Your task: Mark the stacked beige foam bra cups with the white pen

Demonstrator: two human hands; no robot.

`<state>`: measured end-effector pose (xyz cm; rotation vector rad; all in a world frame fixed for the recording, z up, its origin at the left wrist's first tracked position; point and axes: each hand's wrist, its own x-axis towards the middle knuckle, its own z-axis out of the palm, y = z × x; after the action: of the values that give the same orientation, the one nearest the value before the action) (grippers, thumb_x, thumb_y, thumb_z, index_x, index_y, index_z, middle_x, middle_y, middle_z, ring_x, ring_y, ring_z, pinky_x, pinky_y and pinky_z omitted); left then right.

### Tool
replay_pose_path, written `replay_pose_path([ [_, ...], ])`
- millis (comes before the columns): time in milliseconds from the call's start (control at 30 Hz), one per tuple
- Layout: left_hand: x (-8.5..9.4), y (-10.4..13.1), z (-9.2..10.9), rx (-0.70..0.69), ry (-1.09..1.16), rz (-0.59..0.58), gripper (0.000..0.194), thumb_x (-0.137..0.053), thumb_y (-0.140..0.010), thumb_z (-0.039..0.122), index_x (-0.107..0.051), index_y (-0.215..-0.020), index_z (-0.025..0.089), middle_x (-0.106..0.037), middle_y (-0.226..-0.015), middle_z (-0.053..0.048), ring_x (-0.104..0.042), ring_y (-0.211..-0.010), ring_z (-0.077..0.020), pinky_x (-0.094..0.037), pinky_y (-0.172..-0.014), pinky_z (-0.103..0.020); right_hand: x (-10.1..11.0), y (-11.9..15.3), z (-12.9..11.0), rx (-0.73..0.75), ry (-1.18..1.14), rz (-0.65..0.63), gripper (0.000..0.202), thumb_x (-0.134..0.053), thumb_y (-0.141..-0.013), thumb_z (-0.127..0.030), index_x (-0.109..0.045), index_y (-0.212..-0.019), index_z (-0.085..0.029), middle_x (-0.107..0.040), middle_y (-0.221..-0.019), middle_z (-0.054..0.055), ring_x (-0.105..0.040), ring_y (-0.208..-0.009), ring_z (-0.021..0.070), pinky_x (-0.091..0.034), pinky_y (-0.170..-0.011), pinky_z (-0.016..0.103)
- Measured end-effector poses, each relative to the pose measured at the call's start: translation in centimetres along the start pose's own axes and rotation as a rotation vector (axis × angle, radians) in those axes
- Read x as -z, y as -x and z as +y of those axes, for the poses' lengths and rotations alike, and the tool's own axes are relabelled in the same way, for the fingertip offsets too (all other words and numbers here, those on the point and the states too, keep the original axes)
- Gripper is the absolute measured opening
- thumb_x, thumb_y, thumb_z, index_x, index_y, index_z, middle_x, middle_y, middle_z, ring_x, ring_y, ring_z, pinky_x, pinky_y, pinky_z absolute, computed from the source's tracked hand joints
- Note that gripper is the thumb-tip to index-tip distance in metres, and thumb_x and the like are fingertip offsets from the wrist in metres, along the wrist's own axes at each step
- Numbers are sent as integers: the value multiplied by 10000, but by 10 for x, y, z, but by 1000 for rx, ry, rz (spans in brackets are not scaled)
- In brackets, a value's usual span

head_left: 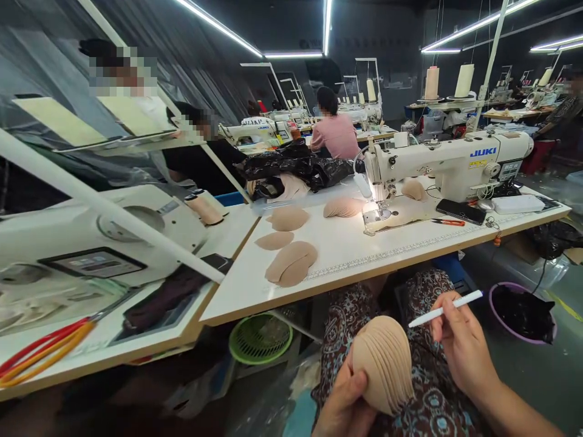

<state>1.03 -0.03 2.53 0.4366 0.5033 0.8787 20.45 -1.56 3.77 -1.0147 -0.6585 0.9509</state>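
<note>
My left hand (345,403) grips a thick stack of beige bra cups (385,363), held on edge over my patterned lap. My right hand (462,346) holds a white pen (445,308) just to the right of the stack, tip pointing towards it. More beige cup stacks lie on the white sewing table (346,255): one near the front edge (291,263), a flat one (274,240), another (288,218) and one by the needle (342,207).
A white JUKI sewing machine (449,161) stands on the table with a phone (461,211) and orange snips (449,222) beside it. A green basket (259,338) sits under the table, a purple-rimmed bin (523,311) at right. Other people work behind.
</note>
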Motion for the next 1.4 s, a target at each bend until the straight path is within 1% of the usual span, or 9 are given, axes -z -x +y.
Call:
replay_pose_path([
  [200, -3, 1, 1, -12, -60, -58, 1018, -975, -654, 385, -487, -1540, 271, -697, -1250, -139, -676, -1097, -331, -579, -934, -440, -3, 3, -5, -32, -29, -35, 421, -625, -981, -620, -590, -840, -226, -556, -553, -38, -436, -563, 129, -325, -596, 269],
  [300, -2, 1, 1, -23, -68, -74, 914, -973, -652, 364, -561, -1461, 258, -687, -1264, -141, -673, -1096, -344, -585, -908, -460, -3, 4, -6, -26, -19, -57, 410, -609, -1003, -595, -581, -830, -224, -551, -543, -41, -438, -562, 127, -328, -606, 269],
  [433, -2, 1, 1, -23, -92, -96, 799, -975, -639, 374, -639, -1342, 197, -690, -1271, -167, -675, -1108, -356, -564, -927, -444, -3, 5, -9, -32, 6, -69, 411, -598, -1009, -597, -581, -838, -223, -552, -536, -40, -444, -558, 131, -332, -610, 273],
  [533, -2, 2, 0, -19, -99, -96, 806, -992, -602, 379, -653, -1307, 183, -698, -1258, -165, -674, -1117, -352, -542, -966, -440, -4, 5, -11, -21, 4, -65, 418, -604, -1002, -604, -580, -832, -222, -549, -534, -41, -449, -557, 128, -336, -605, 270],
  [767, 4, 3, -1, -8, -113, -62, 848, -1007, -575, 368, -641, -1319, 194, -689, -1255, -164, -656, -1139, -359, -555, -926, -426, -9, 6, -15, -28, -11, -103, 430, -611, -1000, -600, -589, -811, -215, -546, -520, -42, -437, -537, 114, -338, -590, 256],
  [967, 0, 1, 0, -8, -110, -92, 830, -1004, -584, 376, -661, -1315, 187, -714, -1193, -141, -676, -1064, -299, -550, -908, -365, -11, 5, -19, -41, -70, -106, 410, -637, -994, -569, -555, -793, -221, -520, -532, -51, -431, -542, 113, -361, -596, 249],
  [1200, 0, 2, 2, -13, -127, -87, 835, -1000, -596, 398, -653, -1327, 196, -701, -1266, -154, -670, -1119, -324, -545, -940, -391, -5, 6, -17, 30, 7, -88, 376, -597, -1031, -538, -569, -817, -229, -536, -556, -46, -449, -575, 122, -370, -620, 253],
  [1300, -1, 1, 2, -12, -124, -90, 842, -1005, -589, 397, -655, -1327, 191, -696, -1284, -159, -669, -1130, -325, -542, -952, -387, -3, 8, -15, 32, 61, -125, 356, -564, -1058, -517, -581, -853, -227, -552, -566, -44, -458, -585, 125, -373, -638, 263],
  [1400, -4, 0, 2, -11, -122, -102, 812, -1000, -600, 385, -668, -1313, 184, -701, -1282, -166, -675, -1120, -320, -547, -946, -382, -5, 7, -17, 21, 7, -173, 352, -554, -1064, -500, -554, -841, -228, -534, -546, -50, -437, -559, 126, -361, -619, 274],
])
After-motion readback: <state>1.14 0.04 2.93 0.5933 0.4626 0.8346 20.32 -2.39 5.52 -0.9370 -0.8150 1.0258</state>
